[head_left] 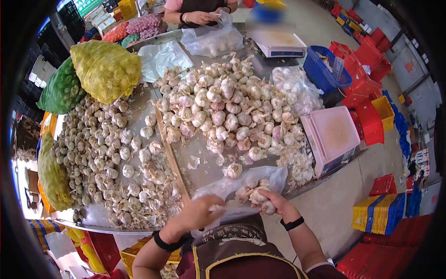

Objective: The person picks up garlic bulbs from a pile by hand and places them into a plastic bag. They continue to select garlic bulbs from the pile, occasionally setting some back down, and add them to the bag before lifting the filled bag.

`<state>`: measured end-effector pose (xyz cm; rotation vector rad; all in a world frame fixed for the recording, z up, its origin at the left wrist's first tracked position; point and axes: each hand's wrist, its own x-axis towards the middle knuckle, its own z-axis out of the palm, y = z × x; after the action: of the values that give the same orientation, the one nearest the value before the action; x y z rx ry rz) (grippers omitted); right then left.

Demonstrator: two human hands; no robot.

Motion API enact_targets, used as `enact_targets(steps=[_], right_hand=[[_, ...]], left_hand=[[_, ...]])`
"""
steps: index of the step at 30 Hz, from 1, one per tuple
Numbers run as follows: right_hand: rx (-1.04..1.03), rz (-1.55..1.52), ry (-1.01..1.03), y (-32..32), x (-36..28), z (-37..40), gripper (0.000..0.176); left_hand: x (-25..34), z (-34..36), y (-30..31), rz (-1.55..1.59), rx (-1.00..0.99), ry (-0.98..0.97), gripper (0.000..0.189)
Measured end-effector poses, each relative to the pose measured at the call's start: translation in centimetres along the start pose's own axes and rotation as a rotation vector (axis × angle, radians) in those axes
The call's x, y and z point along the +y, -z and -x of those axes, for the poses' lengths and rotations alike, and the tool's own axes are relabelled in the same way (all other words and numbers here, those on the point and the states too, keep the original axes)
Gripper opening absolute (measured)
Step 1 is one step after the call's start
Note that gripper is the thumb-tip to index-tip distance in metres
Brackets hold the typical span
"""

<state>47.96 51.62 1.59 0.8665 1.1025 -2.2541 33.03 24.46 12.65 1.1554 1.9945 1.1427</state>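
My right hand (277,202) is closed around garlic bulbs (268,208) at the front edge of the table, over the mouth of a clear plastic bag (227,187). Several bulbs show beside its fingers, in or at the bag. My left hand (203,214) is at the bag's left side, its fingers curled and smeared by motion. Whether it grips the bag or something small, I cannot make out. Ahead of both hands lies a large heap of garlic (223,102), with one loose bulb (232,170) nearest the bag.
A wooden strip (172,156) divides the heap from smaller garlic (100,153) on the left. Yellow (107,69) and green net sacks stand behind. A pink-topped scale (332,135), filled bag (297,88) and blue basket (327,67) are right. Across the table, a person (200,17) handles another bag.
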Motion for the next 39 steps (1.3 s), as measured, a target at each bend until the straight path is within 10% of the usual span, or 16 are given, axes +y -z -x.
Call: enact_targets(steps=[9,11,12,21,39], right_hand=[[0.307,0.241,0.271,-1.0,-1.7,-1.8,0.033],[0.574,1.212,0.883,-1.5,-0.1,-3.2,0.044],[0.563,1.222,0.897,-2.3,0.4,-3.3,0.044],[0.750,1.343,0.653,-2.8,1.4,-1.9,0.096],[0.849,1.650,0.478,-1.7,-9.3,7.5,0.104]], left_hand=[[-2.3,3.4,-2.3,-0.611,-0.348,0.082,0.031],[-2.4,3.9,-1.9,-0.641,-0.439,0.108,0.017],[-2.3,3.8,-1.6,-0.645,-0.421,0.112,0.017],[2.1,3.7,1.8,-0.565,-0.355,-0.029,0.018],[0.8,3.4,1.1,-0.323,-0.522,0.050,0.018]])
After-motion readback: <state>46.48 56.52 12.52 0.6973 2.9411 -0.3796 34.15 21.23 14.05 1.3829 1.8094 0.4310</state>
